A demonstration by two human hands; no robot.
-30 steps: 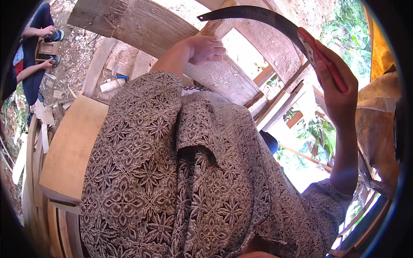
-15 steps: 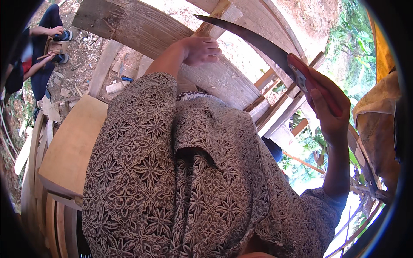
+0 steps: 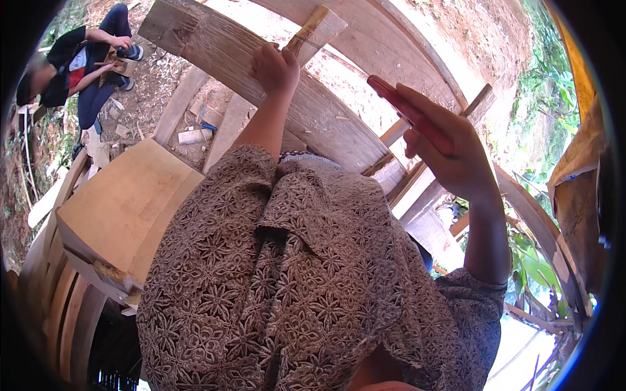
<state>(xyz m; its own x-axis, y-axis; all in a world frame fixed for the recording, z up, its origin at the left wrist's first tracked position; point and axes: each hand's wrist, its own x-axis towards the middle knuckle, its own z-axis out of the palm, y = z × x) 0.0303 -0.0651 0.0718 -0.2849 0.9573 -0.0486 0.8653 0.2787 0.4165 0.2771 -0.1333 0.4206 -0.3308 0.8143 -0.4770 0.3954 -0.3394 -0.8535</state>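
1. Two bare hands, extended beyond a patterned garment (image 3: pixel 293 260): the right hand (image 3: pixel 460 153) at right, the left hand (image 3: pixel 277 72) at upper centre.
2. Saw (image 3: pixel 425 126), carried in the right hand. The grip is wrapped about the red handle; the blade is hard to make out, apparently edge-on and directed toward the left hand.
3. Narrow timber piece (image 3: pixel 321 29), next to the left hand and seemingly in contact with it. This grip is bent, the fingers curled; whether it pinches the wood cannot be told.
4. Hazards (judged). A skipping blade could strike the left fingers, since these appear close to its line; a poorly braced timber piece could roll or slide, making the teeth jump or bind.
5. Worktop (image 3: pixel 345 124), a broad, weathered plank set obliquely beneath the left hand, its grain rough. The timber piece appears to cross its far edge.
6. Pale wooden block (image 3: pixel 130 202), smooth-faced, at left, above curved boards (image 3: pixel 83 329).
7. Ground (image 3: pixel 156 85), littered with chips; a small blue object (image 3: pixel 207 126) lies beside a pale offcut (image 3: pixel 194 137).
8. Second person (image 3: pixel 78 68), seated at upper left, hands about a small wooden item.
9. Surroundings: open-sided, strongly daylit, with green foliage (image 3: pixel 544 85) and a yellow-orange sheet (image 3: pixel 577 58) toward the right rim.
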